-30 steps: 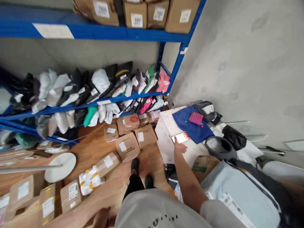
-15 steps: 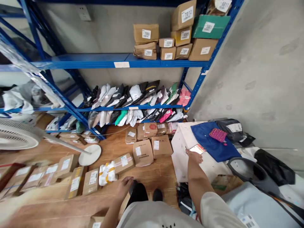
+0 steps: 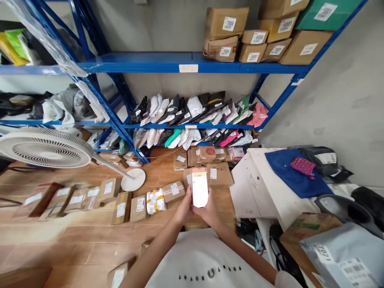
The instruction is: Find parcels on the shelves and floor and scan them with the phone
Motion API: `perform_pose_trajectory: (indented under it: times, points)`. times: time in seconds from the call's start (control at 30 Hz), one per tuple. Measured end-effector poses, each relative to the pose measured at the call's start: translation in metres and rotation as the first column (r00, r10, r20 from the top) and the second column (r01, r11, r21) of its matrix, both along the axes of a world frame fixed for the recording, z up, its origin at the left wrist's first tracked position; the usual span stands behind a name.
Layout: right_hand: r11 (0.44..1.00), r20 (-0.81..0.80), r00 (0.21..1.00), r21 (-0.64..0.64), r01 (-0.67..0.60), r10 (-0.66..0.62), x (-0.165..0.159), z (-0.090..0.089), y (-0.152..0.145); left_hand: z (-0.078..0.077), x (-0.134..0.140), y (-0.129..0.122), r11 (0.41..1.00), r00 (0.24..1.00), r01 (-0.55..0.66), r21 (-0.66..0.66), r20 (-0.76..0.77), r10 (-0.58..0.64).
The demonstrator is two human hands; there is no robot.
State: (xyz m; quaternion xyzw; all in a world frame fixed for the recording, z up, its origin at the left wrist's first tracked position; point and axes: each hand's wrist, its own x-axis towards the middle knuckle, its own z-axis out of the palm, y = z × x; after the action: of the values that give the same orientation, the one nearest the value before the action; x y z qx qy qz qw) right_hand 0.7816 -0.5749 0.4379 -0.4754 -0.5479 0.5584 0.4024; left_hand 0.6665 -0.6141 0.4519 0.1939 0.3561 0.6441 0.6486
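Observation:
A smartphone (image 3: 199, 190) with a bright, mostly white screen and an orange strip at its top stands upright in front of my body. My left hand (image 3: 186, 207) is closed around its left edge. Along the opposite edge, my right hand (image 3: 211, 208) grips it too, fingers mostly hidden behind the phone. Beyond the phone, taped cardboard boxes (image 3: 220, 176) sit on the floor. To the right is a white desk (image 3: 255, 160) bearing a blue cloth (image 3: 292, 172) and a pink dotted pouch (image 3: 302, 165).
A blue shelf rack (image 3: 156, 66) holds bagged parcels (image 3: 195, 106) and numbered boxes (image 3: 227, 24). A white fan (image 3: 48, 148) stands at left on a round base (image 3: 133, 180). More boxes (image 3: 121, 208) line the floor. A grey-blue parcel (image 3: 348, 248) lies at lower right.
My right hand has brought the phone from the desk to in front of my body. My left hand has come up from my side and taken hold of it too. The view has shifted left.

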Motion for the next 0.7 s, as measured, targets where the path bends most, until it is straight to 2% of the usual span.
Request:
perform_pose_trajectory:
  times: [0.07, 0.13, 0.2, 0.27, 0.4, 0.6, 0.7]
  points:
    - [0.993, -0.078, 0.99, -0.015, -0.116, 0.115, -0.023, 0.016, -0.014, 0.015, -0.027, -0.016, 0.998, 0.999, -0.053, -0.014, -0.003, 0.053]
    - [0.975, -0.183, 0.962, -0.054, -0.215, 0.202, -0.041, 0.034, -0.017, 0.026, -0.053, -0.032, 0.998, 1.0, -0.009, -0.066, 0.013, 0.01]
    - [0.962, -0.251, 0.941, -0.092, -0.257, 0.227, -0.058, 0.047, -0.016, 0.031, -0.074, -0.045, 0.994, 0.999, 0.043, -0.1, 0.035, -0.04]
    - [0.962, -0.255, 0.946, -0.127, -0.24, 0.202, -0.074, 0.055, -0.015, 0.032, -0.087, -0.055, 0.993, 0.998, 0.062, -0.1, 0.036, -0.058]
    - [0.977, -0.184, 0.976, -0.153, -0.146, 0.117, -0.099, 0.055, -0.022, 0.027, -0.1, -0.066, 0.998, 0.999, 0.036, -0.057, -0.016, -0.037]
    - [0.966, -0.228, 0.961, -0.167, -0.195, 0.155, -0.105, 0.054, -0.034, 0.023, -0.115, -0.075, 0.997, 0.999, 0.033, -0.075, 0.014, -0.032]
    - [0.965, -0.19, 0.973, -0.198, -0.171, 0.134, -0.108, 0.055, -0.035, 0.024, -0.119, -0.075, 0.998, 1.0, 0.009, -0.057, -0.011, -0.01]
